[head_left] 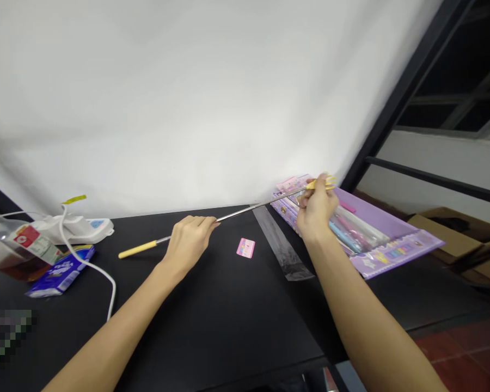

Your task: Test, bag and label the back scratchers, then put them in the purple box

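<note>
A long thin metal rod point(245, 209) with a yellow handle point(136, 249) at its left end stretches across the black table point(212, 316). My left hand point(190, 239) is closed around the rod near the handle. My right hand point(317, 206) pinches the rod's far end, which carries a small yellow claw-like tip point(324, 184). That tip hangs over a purple stationery package point(375, 234) lying at the table's right side.
A small pink card point(245, 247) and a clear plastic strip point(280, 245) lie between my hands. At the left are a white power strip point(79, 228) with its cable point(102, 272), a blue packet point(61, 272) and a clear bag point(12, 245). Cardboard boxes point(465, 234) sit at the right.
</note>
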`<state>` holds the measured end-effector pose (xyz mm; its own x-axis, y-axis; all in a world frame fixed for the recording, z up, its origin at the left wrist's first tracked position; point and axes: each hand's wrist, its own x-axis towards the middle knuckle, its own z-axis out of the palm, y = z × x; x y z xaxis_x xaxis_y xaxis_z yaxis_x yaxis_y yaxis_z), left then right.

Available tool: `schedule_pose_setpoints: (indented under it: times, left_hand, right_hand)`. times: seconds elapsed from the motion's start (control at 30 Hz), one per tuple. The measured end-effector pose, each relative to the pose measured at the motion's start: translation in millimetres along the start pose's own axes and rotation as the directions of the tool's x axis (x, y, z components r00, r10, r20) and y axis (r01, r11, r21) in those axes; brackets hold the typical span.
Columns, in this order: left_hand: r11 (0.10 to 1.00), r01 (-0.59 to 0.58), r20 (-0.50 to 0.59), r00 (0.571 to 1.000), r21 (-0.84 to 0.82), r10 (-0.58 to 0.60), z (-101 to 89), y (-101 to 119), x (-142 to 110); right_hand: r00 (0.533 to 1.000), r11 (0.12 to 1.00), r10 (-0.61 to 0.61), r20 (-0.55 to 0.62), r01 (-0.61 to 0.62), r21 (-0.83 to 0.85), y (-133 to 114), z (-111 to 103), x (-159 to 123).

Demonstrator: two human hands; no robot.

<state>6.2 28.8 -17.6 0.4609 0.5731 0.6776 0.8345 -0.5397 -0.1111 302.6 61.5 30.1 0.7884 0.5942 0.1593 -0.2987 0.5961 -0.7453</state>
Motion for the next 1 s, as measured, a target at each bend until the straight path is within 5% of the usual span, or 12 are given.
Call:
schedule_pose_setpoints:
  times: [0.13, 0.4, 0.67, 0.77, 0.87, 1.0]
  left_hand:
    - [0.997, 0.059, 0.034, 0.998, -0.038, -0.058, -2.1, -5, -4]
    - [0.997, 0.061, 0.113, 0.992, -0.051, -0.054, -1.9, -14, -6]
    - [0.918, 0.334, 0.161, 0.915, 0.214, -0.370, -5.1, -63, -20]
    - [0.933, 0.315, 0.243, 0.904, 0.176, -0.351, -4.6, -70, -20]
    - [0.980, 0.170, 0.269, 0.944, 0.101, -0.191, -3.1, -51, -10]
    - [0.999, 0.020, 0.145, 0.989, 0.033, -0.025, -0.9, -1, 7]
  right_hand:
    - [0.976, 1.000, -0.001, -0.217, 0.004, 0.014, -17, -18, 22]
    - [0.964, 0.997, -0.029, -0.265, 0.048, 0.065, -30, -25, 27]
    - [0.900, 0.990, -0.072, -0.431, 0.119, 0.082, -65, -38, 42]
    - [0.888, 0.982, -0.091, -0.451, 0.156, 0.108, -72, -40, 45]
    - [0.922, 0.979, -0.136, -0.362, 0.180, 0.092, -57, -29, 33]
    - [0.996, 0.998, -0.067, -0.054, 0.068, 0.010, -5, 0, -21]
